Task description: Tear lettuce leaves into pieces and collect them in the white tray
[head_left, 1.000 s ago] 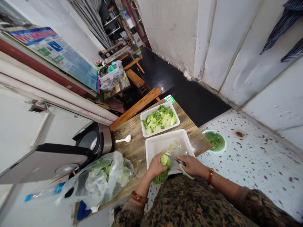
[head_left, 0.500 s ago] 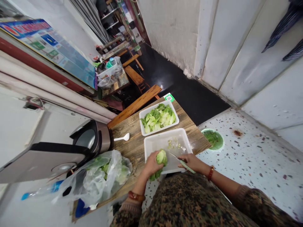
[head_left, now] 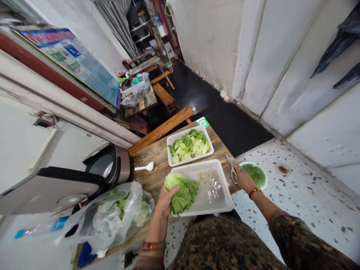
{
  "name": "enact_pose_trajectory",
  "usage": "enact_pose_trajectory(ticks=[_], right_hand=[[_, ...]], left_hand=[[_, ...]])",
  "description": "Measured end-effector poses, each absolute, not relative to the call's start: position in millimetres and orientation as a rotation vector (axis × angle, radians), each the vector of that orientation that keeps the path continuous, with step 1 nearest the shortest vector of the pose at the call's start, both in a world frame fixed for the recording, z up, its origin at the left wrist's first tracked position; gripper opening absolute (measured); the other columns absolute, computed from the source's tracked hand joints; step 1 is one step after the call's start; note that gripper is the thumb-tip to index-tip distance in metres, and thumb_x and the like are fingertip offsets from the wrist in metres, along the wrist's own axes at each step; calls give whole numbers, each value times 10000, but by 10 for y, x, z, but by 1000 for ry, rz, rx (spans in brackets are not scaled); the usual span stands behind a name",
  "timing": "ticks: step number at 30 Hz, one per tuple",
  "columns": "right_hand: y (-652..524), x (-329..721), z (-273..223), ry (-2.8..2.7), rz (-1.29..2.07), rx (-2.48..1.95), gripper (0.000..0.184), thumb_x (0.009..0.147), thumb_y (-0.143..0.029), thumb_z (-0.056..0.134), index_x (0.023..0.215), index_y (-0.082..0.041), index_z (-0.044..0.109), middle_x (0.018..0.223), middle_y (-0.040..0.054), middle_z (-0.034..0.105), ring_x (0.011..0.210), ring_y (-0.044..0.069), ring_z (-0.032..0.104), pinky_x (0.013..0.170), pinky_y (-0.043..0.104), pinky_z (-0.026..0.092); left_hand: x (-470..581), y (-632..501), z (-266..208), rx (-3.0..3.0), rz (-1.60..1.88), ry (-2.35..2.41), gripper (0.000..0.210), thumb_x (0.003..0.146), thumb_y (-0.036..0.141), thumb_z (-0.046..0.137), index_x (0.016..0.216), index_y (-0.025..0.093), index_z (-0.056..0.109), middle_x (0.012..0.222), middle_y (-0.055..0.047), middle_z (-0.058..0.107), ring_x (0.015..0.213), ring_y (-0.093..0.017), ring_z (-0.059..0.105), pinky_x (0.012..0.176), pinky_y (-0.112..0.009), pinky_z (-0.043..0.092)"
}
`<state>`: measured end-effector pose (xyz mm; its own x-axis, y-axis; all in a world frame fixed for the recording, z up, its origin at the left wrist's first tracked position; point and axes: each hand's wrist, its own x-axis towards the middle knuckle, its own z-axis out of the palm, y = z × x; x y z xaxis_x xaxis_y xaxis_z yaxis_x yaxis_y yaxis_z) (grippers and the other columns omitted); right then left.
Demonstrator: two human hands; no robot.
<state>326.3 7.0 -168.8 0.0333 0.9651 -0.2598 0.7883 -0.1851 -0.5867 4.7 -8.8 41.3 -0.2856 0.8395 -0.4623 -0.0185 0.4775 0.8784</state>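
Observation:
My left hand (head_left: 166, 197) is closed round a leafy head of lettuce (head_left: 184, 193), its pale base toward the upper left and its green leaves over the left side of a white plastic tray (head_left: 210, 202). Small trimmings and water lie in that tray. At the table's right edge, my right hand (head_left: 244, 179) has its fingers on the pale handles of a pair of scissors (head_left: 231, 167), whose blades point away from me. Behind the tray, a second white tray (head_left: 170, 159) is filled with cut lettuce leaves (head_left: 191, 144).
A white spoon (head_left: 144, 167) lies on the wooden table (head_left: 160, 176). To the left are a plastic bag (head_left: 112, 221) with more greens, a bottle (head_left: 42, 227) and an open-lidded bin-like appliance (head_left: 112, 161). A green basin (head_left: 254, 174) with leaves stands at the right.
My right hand has moved right with the scissors, from over the tray to the table edge. My left hand has raised and turned the lettuce, so its leaves now spread to the right.

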Motion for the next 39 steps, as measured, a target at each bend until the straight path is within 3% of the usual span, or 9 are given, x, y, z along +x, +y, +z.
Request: enact_pose_trajectory(ticks=[3,8,13,17,20,24,28,33,39], right_hand=[[107,3167,-1656,-1941,843,-1945,503,910,-154,452,1410,-113,485,1164,192,684,1132,267,622,932,376,470],[140,3113,-1592,-2152,882,-1956,362,917,-167,471,1235,-142,643,976,184,725,872,240,703,779,334,493],[251,3222,-1515,-2366,913,-1944,280,944,-174,453,1048,-146,712,948,174,739,896,263,715,755,337,493],[348,3196,-1277,-2122,710,-1945,350,1011,-277,367,1122,-182,685,1057,141,725,930,235,700,800,323,496],[388,2859,-1106,-2049,704,-1666,372,1024,-301,343,1192,-217,665,1203,110,689,1059,211,656,913,303,474],[434,2103,-1097,-2333,886,-1289,361,970,-171,414,1212,-209,679,1216,108,692,1107,217,627,981,314,441],[502,1580,-1281,-2484,880,-1316,423,918,-51,402,1220,-166,675,1354,145,615,1177,249,583,994,352,433],[539,1484,-1539,-2586,823,-1396,367,912,-27,382,1055,-112,709,1218,172,650,1102,264,595,882,320,465],[526,1497,-1495,-2334,933,-1497,293,860,-53,462,1043,-146,671,1075,145,685,1004,241,627,849,320,447]], left_hand=[[39,-106,416,688,1008,1610,693,529,311,908,1123,147,592,916,-64,757,768,-227,727,759,-366,590],[58,-124,422,670,1033,1555,693,524,297,916,1122,141,604,905,-77,757,759,-235,727,744,-366,593],[37,-112,431,664,1021,1527,605,536,284,917,1046,130,630,908,-85,753,743,-219,713,737,-351,584],[-43,-105,412,652,1032,1540,579,523,281,922,1007,132,641,886,-79,749,726,-213,704,733,-346,577],[-93,-100,369,648,1031,1553,604,514,286,923,1030,132,648,877,-81,749,731,-225,705,721,-348,572],[-119,-109,297,637,1021,1536,667,509,280,924,1097,140,640,916,-89,750,760,-227,705,744,-347,567],[-125,-147,289,623,1014,1522,689,482,292,932,1094,147,650,915,-89,750,762,-229,701,758,-352,567],[-182,-200,324,611,1071,1532,695,476,314,931,1095,150,661,902,-93,749,753,-240,701,739,-361,571],[-291,-224,267,597,1066,1533,672,472,325,934,1066,149,672,905,-103,750,781,-253,709,752,-362,571]])
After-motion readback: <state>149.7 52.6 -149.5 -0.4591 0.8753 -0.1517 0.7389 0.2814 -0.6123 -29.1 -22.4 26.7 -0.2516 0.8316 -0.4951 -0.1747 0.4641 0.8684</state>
